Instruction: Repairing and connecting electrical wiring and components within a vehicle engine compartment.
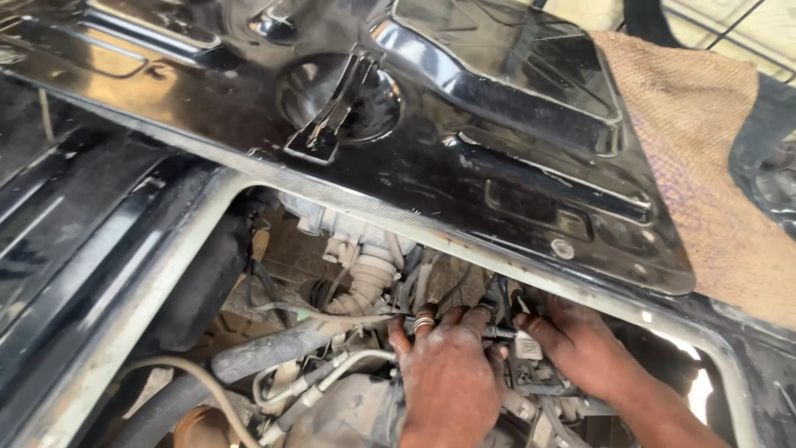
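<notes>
While both hands' grip stays unclear, left hand (448, 373) and right hand (580, 344) touch a connector (528, 346).

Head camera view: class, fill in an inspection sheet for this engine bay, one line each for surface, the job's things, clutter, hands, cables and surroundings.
Surface: dusty engine bay under a glossy black panel propped above it.
Job's things: a small metal fitting between the two hands, partly hidden; a grey connector block beside it.
Clutter: ribbed rubber boot, thick dark hose, all coated in grime.
Hands: left hand, ring on one finger, fingers curled over the fitting; right hand reaching in from the right, fingers on the same spot. Whether either grips it cannot be told.
Cables: pale thin tubes and wires running across the engine.
Surroundings: burlap cloth draped over the bodywork at right.
</notes>
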